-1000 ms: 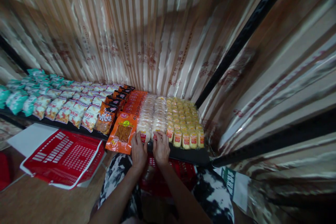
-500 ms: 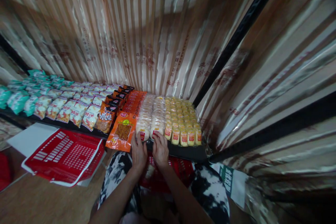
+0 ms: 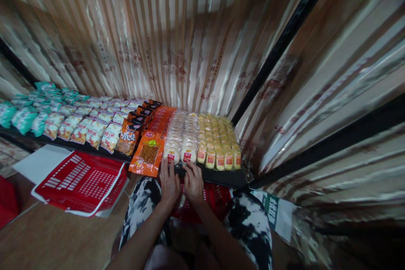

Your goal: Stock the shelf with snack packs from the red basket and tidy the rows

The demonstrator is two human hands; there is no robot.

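White packets (image 3: 181, 145) sit in two rows on the dark shelf (image 3: 218, 176), front pair at its edge. Your left hand (image 3: 169, 184) and right hand (image 3: 193, 182) lie side by side, fingertips on that front pair; whether they pinch, you cannot tell. Yellow packets (image 3: 218, 143) run just right, an orange pack (image 3: 147, 158) just left. Red basket (image 3: 79, 181) lies on the floor, well left.

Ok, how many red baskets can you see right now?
3: one red basket on the floor left of the knees, one cut off at the left edge, one partly hidden below the hands.
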